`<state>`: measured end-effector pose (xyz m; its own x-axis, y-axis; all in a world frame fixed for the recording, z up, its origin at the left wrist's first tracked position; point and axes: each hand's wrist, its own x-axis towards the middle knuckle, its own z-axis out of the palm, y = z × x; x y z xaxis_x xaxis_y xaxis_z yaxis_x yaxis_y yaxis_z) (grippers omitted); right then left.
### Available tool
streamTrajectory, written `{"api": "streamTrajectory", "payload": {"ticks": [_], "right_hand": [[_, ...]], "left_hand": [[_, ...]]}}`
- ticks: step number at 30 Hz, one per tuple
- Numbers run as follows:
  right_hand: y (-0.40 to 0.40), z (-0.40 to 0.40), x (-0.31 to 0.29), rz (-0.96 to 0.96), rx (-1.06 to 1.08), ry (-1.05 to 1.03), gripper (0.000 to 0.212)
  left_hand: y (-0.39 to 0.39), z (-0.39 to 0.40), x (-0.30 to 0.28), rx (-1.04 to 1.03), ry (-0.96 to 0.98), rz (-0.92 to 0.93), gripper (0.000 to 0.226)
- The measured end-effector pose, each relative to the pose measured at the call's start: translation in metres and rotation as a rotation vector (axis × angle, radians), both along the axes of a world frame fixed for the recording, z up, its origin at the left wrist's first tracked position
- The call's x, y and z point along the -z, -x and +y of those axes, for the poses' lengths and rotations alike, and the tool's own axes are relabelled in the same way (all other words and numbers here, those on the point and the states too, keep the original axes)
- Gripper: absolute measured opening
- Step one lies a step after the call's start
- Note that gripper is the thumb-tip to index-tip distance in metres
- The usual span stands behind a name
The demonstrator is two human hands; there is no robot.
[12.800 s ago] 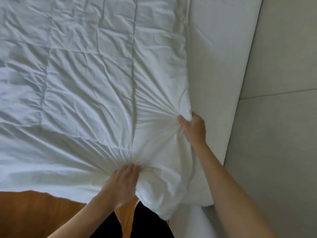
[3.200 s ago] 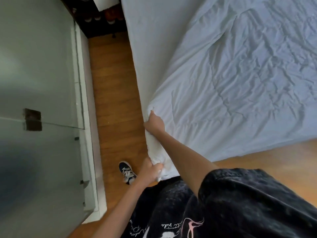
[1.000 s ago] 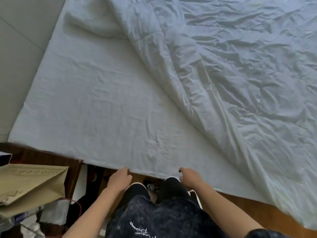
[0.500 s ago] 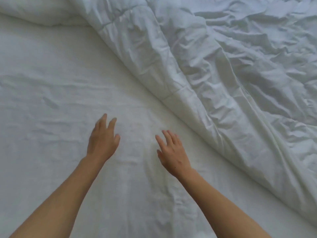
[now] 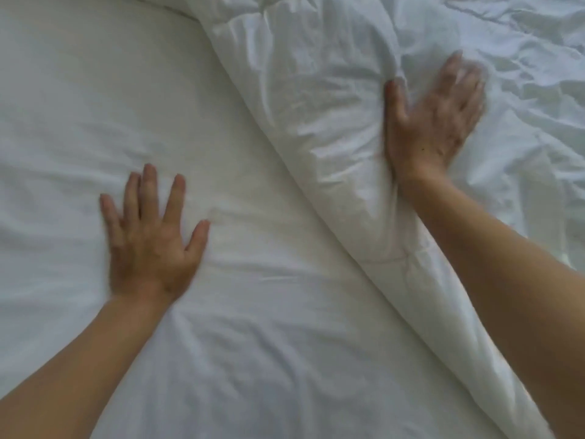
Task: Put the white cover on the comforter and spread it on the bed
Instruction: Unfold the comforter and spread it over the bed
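Note:
The white covered comforter (image 5: pixel 316 99) lies bunched across the upper right, its thick folded edge running diagonally from the top centre down to the lower right. My right hand (image 5: pixel 433 118) lies flat on top of it with fingers straight and blurred, the thumb pressed into a fold. My left hand (image 5: pixel 152 236) rests palm down, fingers spread, on the bare white bed sheet (image 5: pixel 79 106) left of the comforter's edge. Neither hand holds any fabric.
White sheet fills the whole left and bottom of the view. The rest of the comforter, creased, covers the far right (image 5: pixel 522 74). No bed edge or floor shows.
Both hands have moved forward and apart. My right hand has gone from the bare sheet up onto the comforter. My left hand now lies flat on the sheet.

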<state>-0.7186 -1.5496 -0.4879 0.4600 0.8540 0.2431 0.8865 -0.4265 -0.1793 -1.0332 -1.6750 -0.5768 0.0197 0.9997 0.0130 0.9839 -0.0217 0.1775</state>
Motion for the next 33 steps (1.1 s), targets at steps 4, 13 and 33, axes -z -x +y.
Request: {"api": "streamTrajectory", "payload": {"ticks": [4,13,33], "right_hand": [[-0.016,0.039,-0.013,0.143,0.126,0.055,0.11],[0.037,0.012,0.003,0.21,0.021,-0.015,0.048],[0.237,-0.305,-0.02,0.427,-0.428,0.528,0.045]], "left_hand": [[-0.003,0.002,0.003,0.008,-0.026,0.021,0.068],[-0.003,0.005,0.008,0.033,-0.127,0.023,0.065],[-0.045,-0.02,-0.154,0.249,-0.345,-0.384,0.079]]}}
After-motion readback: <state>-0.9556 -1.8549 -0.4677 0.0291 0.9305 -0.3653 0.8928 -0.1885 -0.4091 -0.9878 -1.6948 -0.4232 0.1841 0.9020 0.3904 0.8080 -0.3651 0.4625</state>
